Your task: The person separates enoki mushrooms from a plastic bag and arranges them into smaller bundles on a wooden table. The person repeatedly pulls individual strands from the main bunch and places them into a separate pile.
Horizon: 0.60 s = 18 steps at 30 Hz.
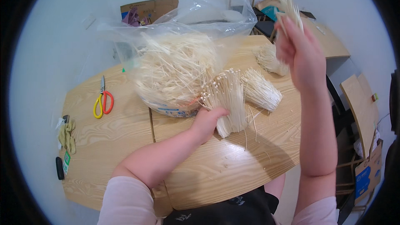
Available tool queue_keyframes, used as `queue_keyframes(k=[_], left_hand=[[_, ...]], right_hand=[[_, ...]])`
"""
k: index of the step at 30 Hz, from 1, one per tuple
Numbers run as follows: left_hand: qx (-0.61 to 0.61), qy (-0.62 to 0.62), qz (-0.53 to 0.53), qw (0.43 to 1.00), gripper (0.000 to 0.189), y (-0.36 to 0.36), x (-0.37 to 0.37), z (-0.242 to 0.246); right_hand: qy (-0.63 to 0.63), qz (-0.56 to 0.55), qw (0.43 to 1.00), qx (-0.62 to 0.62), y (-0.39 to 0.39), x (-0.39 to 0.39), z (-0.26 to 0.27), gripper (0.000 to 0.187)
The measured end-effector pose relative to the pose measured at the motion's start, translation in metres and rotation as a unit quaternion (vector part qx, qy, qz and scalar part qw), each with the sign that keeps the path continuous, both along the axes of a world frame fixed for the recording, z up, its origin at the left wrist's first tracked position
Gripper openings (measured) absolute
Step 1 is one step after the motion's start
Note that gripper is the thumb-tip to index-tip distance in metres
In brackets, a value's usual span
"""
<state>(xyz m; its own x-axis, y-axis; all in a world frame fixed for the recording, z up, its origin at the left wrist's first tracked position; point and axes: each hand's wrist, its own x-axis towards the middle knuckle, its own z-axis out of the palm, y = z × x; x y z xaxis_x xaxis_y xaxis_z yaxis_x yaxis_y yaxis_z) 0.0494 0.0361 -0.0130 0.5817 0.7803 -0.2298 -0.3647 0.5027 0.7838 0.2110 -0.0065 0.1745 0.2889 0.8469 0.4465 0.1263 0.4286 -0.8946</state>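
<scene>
My left hand (207,123) grips a bunch of enoki mushrooms (229,106) low on its left side, with the small white caps pointing away from me. High at the right, my right hand (298,50) is raised and closed around a bundle of pale, thin strands (289,3); the hand is slightly blurred. Just beyond the left hand sits a large clear plastic bag (125,43), its mouth spread wide. A heap of loose pale strands (178,65) fills it. Beside the held mushrooms lies a second bunch of enoki (262,92) on its side.
A third pale bunch (269,57) rests farther back on the wooden table (200,175). Scissors (103,98) with yellow and red handles lie at the left, above crumpled gloves (68,136) and a black object (59,168). Chairs (264,26) and a cardboard box (156,7) stand behind.
</scene>
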Motion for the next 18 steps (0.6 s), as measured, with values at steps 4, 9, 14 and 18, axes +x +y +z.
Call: queue_keyframes(k=[4, 9, 14, 18], left_hand=[[0.002, -0.012, 0.001, 1.0, 0.029, -0.003, 0.002, 0.0], [-0.005, 0.012, -0.017, 1.0, 0.027, -0.002, 0.004, 0.001], [-0.016, 0.009, -0.017, 1.0, 0.024, -0.007, 0.006, 0.012], [0.021, -0.011, -0.002, 1.0, 0.024, 0.0, 0.002, -0.003]], right_hand=[[-0.041, 0.111, 0.993, 0.027, 0.045, -0.013, 0.05, 0.016], [-0.284, 0.178, 0.939, -0.079, 0.091, -0.026, 0.067, 0.018], [-0.48, 0.208, 0.789, -0.323, 0.119, -0.034, 0.057, 0.018], [-0.591, 0.177, 0.736, -0.278, 0.14, -0.065, 0.038, 0.026]])
